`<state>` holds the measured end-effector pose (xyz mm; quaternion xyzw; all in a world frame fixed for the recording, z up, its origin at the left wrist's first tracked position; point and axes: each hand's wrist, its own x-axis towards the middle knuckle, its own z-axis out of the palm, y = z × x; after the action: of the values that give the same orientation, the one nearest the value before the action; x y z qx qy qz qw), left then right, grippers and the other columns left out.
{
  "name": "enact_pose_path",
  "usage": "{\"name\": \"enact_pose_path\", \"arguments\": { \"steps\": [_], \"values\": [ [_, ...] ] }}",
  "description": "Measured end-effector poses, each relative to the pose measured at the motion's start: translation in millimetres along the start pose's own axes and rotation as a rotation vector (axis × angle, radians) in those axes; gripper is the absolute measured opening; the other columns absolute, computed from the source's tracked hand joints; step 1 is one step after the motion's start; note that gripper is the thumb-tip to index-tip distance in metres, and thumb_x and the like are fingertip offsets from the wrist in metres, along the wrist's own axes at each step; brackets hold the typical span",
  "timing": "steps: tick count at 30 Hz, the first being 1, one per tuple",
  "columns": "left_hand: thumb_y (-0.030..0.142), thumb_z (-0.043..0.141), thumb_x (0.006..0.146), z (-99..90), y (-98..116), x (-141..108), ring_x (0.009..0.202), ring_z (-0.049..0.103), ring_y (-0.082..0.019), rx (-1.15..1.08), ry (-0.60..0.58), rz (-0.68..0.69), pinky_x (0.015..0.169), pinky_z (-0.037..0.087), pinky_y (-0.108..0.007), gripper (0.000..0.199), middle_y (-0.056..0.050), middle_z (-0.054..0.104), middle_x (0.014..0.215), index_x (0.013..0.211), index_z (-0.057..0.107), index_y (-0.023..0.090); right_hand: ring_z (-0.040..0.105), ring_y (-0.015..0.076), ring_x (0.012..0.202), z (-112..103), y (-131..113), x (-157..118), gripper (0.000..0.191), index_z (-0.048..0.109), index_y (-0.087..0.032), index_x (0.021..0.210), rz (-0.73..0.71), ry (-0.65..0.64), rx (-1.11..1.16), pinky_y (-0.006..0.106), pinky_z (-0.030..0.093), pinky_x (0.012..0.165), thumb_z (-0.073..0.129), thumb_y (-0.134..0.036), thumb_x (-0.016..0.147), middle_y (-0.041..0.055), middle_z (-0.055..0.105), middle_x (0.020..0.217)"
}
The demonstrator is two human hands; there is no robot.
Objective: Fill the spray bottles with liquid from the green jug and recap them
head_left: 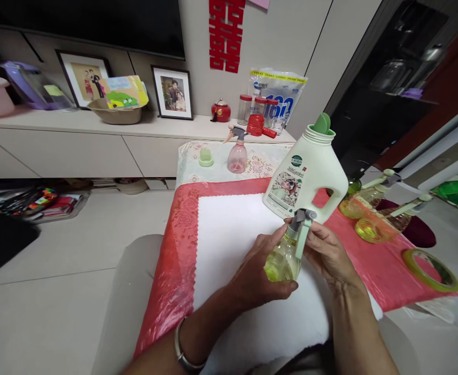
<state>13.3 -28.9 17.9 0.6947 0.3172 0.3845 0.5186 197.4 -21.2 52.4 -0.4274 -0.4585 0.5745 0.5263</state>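
A clear spray bottle (282, 264) with yellowish liquid is held between my hands above a white cloth (229, 229). My left hand (262, 268) wraps round its body, thumb toward me. At the grey spray head (302, 219) with its pale green trigger, my right hand (326, 250) has its fingers closed against the far side; they are partly hidden. Just behind stands a large pale green jug (310, 161) with a handle and a green piece in its mouth. A pink spray bottle (237, 156) and a light green cap (205, 157) are farther back.
Two more spray bottles (373, 229) with yellow liquid stand at the right, near a roll of yellow tape (430, 270). Red plastic sheeting (174, 265) covers the table. Behind it, a low cabinet (57, 151) carries framed photos, jars and a basin (114, 110).
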Motion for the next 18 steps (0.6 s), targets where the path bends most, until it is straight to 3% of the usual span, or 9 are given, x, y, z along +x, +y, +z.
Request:
{"name": "enact_pose_path", "arguments": {
  "steps": [8,14,18],
  "values": [
    [0.023,0.083,0.06,0.0,-4.5,-2.4,0.128,0.048,-0.033,0.005,0.031,0.028,0.111,0.04,-0.053,0.109,-0.01,0.05,0.139,0.154,0.029,0.031,0.069,0.0209,0.084,12.2,7.3,4.4,0.031,0.074,-0.026,0.091,-0.031,0.062,0.047,0.035,0.055,0.083,0.086,-0.038,0.066,0.0031,0.075,0.091],
    [0.023,0.082,0.062,-0.7,-4.2,-1.4,0.13,0.048,-0.032,-0.014,0.022,0.042,0.113,0.038,-0.053,0.11,-0.009,0.048,0.143,0.155,0.025,0.034,0.069,0.0242,0.084,12.8,11.0,4.1,0.035,0.072,-0.025,0.085,-0.026,0.098,0.065,0.041,0.056,0.082,0.085,-0.049,0.064,0.0046,0.075,0.087],
    [0.023,0.081,0.062,-1.2,-2.5,-1.2,0.127,0.049,-0.031,-0.033,0.028,0.025,0.112,0.038,-0.052,0.11,-0.01,0.05,0.137,0.156,0.025,0.032,0.069,0.0243,0.088,11.1,11.1,4.4,0.029,0.073,-0.026,0.084,-0.012,0.078,0.072,0.041,0.054,0.087,0.086,-0.043,0.065,0.0034,0.075,0.09]
  ]
}}
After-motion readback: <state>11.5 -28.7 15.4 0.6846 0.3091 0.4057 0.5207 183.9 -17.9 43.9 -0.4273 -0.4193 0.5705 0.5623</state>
